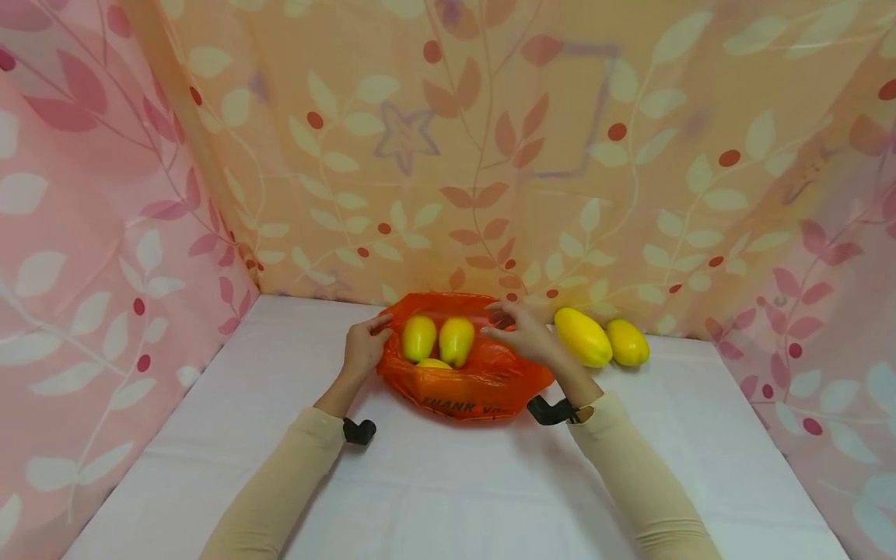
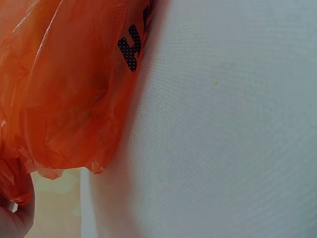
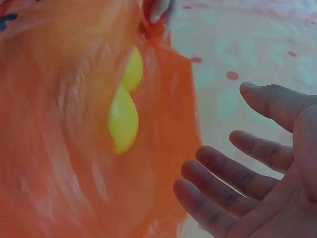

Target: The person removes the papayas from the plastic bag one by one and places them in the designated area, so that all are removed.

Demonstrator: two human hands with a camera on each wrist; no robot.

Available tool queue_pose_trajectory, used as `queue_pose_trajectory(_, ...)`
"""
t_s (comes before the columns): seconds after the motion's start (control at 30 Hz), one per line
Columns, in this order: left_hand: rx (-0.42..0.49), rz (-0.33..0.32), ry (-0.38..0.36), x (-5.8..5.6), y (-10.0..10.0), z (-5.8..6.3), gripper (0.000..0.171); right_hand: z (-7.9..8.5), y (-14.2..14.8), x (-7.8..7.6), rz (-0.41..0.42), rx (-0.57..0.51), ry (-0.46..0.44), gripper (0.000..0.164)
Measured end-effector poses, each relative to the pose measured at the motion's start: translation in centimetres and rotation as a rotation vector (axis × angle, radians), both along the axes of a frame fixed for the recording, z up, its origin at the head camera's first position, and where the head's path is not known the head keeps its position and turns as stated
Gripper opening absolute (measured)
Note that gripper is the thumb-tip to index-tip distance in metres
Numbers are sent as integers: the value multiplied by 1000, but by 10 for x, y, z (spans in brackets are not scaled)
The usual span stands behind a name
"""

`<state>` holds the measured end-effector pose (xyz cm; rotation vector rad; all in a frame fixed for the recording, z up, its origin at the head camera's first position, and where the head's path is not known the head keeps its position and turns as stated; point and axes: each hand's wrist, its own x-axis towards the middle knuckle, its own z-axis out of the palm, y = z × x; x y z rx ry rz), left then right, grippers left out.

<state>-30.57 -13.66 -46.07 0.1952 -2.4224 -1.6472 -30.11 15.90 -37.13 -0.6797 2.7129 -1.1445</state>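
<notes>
An orange-red plastic bag [image 1: 483,385] printed with black lettering lies on the table, its mouth spread wide. Two yellow mango-like fruits [image 1: 418,337] show whole inside it, and part of a third fruit [image 1: 434,363] peeks over the front rim. At the bag's left edge, my left hand [image 1: 362,346] pinches the plastic; the left wrist view shows a fold of the bag [image 2: 64,109] between its thumb and finger. My right hand [image 1: 526,334] hovers over the bag's right side. Its fingers are spread and hold nothing, as the right wrist view of that hand [image 3: 262,188] shows.
Right of the bag, a large long yellow fruit [image 1: 583,337] lies beside a smaller yellow fruit [image 1: 628,342], close to the back curtain [image 1: 476,155]. White cloth covers the table [image 1: 434,498]. Pink patterned curtains [image 1: 77,257] hang at both sides.
</notes>
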Motion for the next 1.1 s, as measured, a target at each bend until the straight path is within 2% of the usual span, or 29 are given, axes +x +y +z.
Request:
queue_pose_trajectory(0.33,7,-6,7,1,0,1,33,-20,-21,0,0,12,-24,44)
queue_pose_trajectory(0.73,28,-2,-16,0,-2,3,34,-43,-47,-3,-24,126,-50,39)
queue_pose_trajectory(0.9,31,-1,-23,0,-2,3,34,-49,-52,1,-14,140,-68,43)
queue_pose_trajectory(1.1,39,4,-26,-2,-3,0,34,-46,-59,9,45,170,-51,49)
